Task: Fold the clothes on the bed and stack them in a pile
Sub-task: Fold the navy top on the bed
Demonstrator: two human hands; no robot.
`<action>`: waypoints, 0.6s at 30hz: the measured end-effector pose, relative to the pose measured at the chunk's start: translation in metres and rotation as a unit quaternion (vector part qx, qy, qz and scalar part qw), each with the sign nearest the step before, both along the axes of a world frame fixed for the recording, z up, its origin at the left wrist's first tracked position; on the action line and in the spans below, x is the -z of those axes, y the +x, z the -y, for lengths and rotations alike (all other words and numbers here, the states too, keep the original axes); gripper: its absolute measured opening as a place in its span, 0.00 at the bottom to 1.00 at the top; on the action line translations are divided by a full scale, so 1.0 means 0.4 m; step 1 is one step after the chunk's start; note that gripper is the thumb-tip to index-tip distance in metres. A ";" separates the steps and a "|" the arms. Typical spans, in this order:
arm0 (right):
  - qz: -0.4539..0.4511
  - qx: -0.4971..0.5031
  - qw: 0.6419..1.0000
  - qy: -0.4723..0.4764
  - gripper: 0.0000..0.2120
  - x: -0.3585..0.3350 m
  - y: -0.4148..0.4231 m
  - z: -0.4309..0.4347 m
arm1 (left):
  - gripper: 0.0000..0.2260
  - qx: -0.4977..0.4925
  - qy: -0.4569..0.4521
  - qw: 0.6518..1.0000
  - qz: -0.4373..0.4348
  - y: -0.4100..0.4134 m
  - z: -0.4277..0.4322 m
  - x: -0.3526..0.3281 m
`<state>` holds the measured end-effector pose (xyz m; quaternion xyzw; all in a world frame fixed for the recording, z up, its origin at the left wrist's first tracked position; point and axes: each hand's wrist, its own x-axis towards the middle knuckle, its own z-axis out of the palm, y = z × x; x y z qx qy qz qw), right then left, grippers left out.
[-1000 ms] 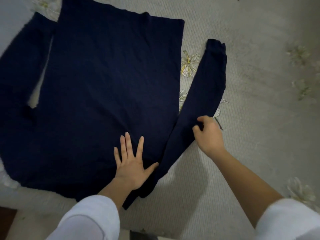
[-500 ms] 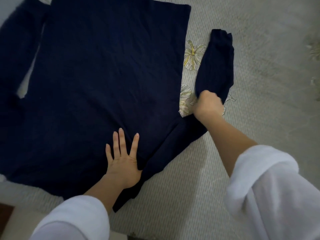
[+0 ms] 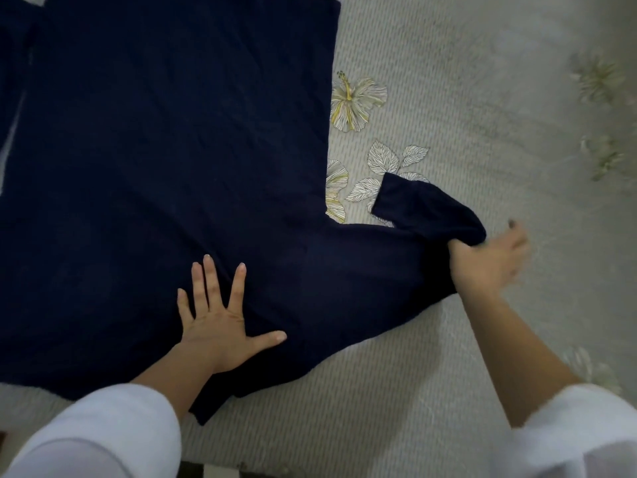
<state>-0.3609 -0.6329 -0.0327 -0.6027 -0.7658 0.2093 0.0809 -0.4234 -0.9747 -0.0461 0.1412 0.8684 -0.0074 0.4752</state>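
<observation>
On the bed cover (image 3: 465,81), pale and ribbed, with a flower print (image 3: 355,101) beside the cloth:

Item 1. Navy garment (image 3: 165,160). It is spread flat and fills the left and middle of the view, with its far edge running off the top. It sits larger and higher in view than a second ago.

Item 2. Sleeve (image 3: 362,270) of that garment, right-hand side. A second ago it lay straight, slanting away from the body of the garment. Half a second ago it was bunched partway up. It is now drawn out sideways to the right and doubled back on itself.

Item 3. Cuff (image 3: 389,191). It was formerly at the far end, well beyond the hand. It now lies on the leaf print, just beside the fold and pointing up and left.

Item 4. Left hand (image 3: 217,326). It lies palm down with fingers straight and spread and thumb out to the right, pressing the garment near its lower edge and grasping nothing. Its place on the cloth matches both earlier frames.

Item 5. Right hand (image 3: 486,263). It grips the sleeve at the fold, where the cloth bunches against it. The fingers are blurred, so their exact lie cannot be told. It has moved right and nearer since half a second ago.

Item 6. Person's white cuffs, left (image 3: 103,432) and right (image 3: 568,432), at the bottom edge.
</observation>
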 end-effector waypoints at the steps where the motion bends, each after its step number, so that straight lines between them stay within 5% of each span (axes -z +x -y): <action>1: 0.058 -0.110 0.991 0.047 0.36 -0.004 -0.021 0.002 | 0.56 0.001 -0.001 1.000 0.000 -0.001 -0.001 -0.001; 4: 0.257 -0.415 0.865 0.118 0.23 -0.003 -0.064 0.021 | 0.56 0.004 -0.008 1.000 0.005 -0.003 -0.004 -0.006; 6: 0.337 -0.478 0.802 0.127 0.15 -0.002 -0.079 0.035 | 0.56 0.006 -0.011 1.000 0.009 -0.004 -0.006 -0.009; 9: 0.306 -0.434 0.841 0.102 0.10 -0.016 -0.098 0.032 | 0.56 0.007 -0.013 1.000 0.012 -0.006 -0.007 -0.008; 12: 0.207 -0.373 0.904 -0.029 0.11 -0.058 -0.113 0.005 | 0.56 0.007 -0.006 1.000 0.016 -0.007 -0.002 -0.002; 16: 0.350 -0.395 0.840 -0.124 0.13 -0.137 -0.143 -0.026 | 0.56 0.006 0.003 1.000 0.014 -0.004 0.003 0.007; 18: 0.332 -0.325 0.876 -0.125 0.14 -0.174 -0.167 -0.027 | 0.56 0.007 0.010 1.000 0.015 -0.004 0.006 0.008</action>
